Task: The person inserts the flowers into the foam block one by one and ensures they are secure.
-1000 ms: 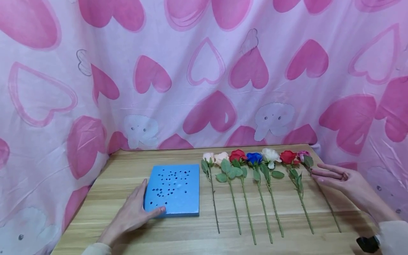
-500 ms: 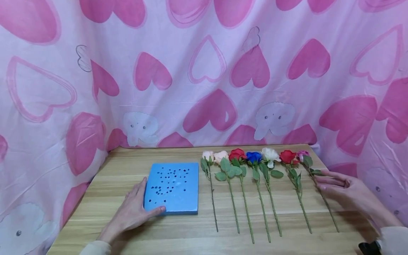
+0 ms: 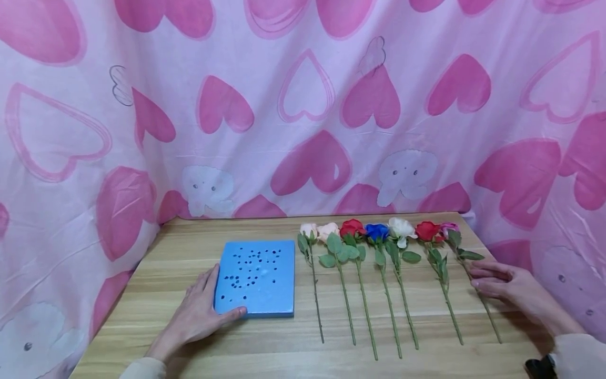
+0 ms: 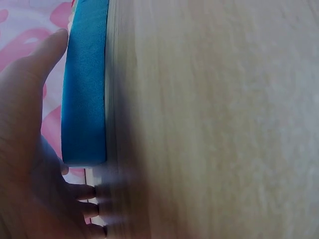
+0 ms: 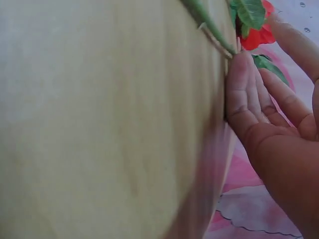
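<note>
A blue foam block (image 3: 255,281) with many small holes in its top lies flat on the table. My left hand (image 3: 196,305) rests against its left side, the thumb lying over the near edge; in the left wrist view the thumb and the block's blue side (image 4: 84,89) show. Several artificial roses lie side by side with blooms away from me. At the far right is a purple-pink rose (image 3: 450,229) with a green stem. My right hand (image 3: 513,287) is beside that stem, fingers extended and fingertips at or very near it; contact is not clear.
Left of the purple-pink rose lie a red rose (image 3: 428,231), a white rose (image 3: 401,230), a blue rose (image 3: 377,232), another red rose (image 3: 352,228) and pale pink ones (image 3: 328,232). A heart-printed curtain (image 3: 303,105) stands behind the wooden table (image 3: 265,347).
My right hand has moved down and slightly along the purple-pink rose's stem, from near its leaves to lower on the stem. My left hand stays at the block. The view has shifted slightly.
</note>
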Motion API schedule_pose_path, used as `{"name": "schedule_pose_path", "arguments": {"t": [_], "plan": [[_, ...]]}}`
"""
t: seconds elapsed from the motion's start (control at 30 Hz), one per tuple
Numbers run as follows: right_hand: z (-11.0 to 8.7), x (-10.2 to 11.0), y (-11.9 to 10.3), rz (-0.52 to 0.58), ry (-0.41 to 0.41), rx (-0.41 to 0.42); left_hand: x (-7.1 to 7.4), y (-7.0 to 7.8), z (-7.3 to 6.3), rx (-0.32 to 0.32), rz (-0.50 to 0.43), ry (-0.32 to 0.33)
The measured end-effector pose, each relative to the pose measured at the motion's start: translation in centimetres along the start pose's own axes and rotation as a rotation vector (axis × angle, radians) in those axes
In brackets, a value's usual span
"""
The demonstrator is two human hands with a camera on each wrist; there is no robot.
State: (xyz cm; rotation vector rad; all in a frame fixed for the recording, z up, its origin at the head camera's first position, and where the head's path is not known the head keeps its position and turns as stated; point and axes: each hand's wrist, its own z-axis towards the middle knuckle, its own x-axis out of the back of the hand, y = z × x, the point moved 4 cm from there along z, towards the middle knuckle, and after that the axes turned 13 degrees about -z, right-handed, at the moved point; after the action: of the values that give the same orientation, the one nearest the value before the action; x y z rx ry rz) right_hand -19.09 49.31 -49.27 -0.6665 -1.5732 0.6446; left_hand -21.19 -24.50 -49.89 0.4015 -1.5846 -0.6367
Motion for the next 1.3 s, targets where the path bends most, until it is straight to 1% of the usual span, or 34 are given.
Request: {"name": "schedule_pose_path", "arguments": {"t": [0.03, 0.13, 0.23, 0.4, 0.6, 0.73, 0.87, 0.93, 1.03, 1.17, 1.3], "plan": [[0.1, 0.0, 0.1, -0.044, 0.005, -0.009, 0.0, 0.0, 0.0, -0.006, 0.000, 0.004], [0.4, 0.0, 0.2, -0.127, 0.011, -0.036, 0.0, -0.1, 0.0, -0.020, 0.001, 0.015], [0.7, -0.2, 0.2, -0.137, 0.019, -0.060, 0.1, -0.1, 0.0, -0.037, -0.008, 0.021], [1.0, -0.6, -0.2, -0.156, 0.021, -0.075, -0.1, 0.0, 0.0, -0.059, -0.024, 0.022], [1.4, -0.6, -0.5, -0.170, -0.017, -0.090, -0.4, -0.2, 0.0, -0.035, -0.040, -0.001], [1.7, -0.4, -0.5, -0.192, -0.044, -0.112, -0.4, 0.0, 0.0, -0.035, -0.031, 0.006], [1.8, -0.2, -0.7, -0.200, -0.052, -0.125, -0.4, 0.1, -0.1, -0.026, -0.031, 0.002], [1.7, -0.2, -0.7, -0.182, -0.053, -0.124, -0.5, 0.2, -0.1, -0.020, -0.032, -0.003], [1.4, -0.2, -0.8, -0.114, -0.057, -0.109, -0.5, 0.2, -0.1, -0.013, -0.034, -0.011], [1.1, -0.1, -1.3, 0.011, -0.074, -0.051, -0.3, 0.2, -0.1, -0.014, -0.032, -0.012], [1.0, 0.4, -2.6, 0.089, -0.094, 0.023, -0.2, 0.2, -0.1, -0.019, -0.028, -0.006]]}}
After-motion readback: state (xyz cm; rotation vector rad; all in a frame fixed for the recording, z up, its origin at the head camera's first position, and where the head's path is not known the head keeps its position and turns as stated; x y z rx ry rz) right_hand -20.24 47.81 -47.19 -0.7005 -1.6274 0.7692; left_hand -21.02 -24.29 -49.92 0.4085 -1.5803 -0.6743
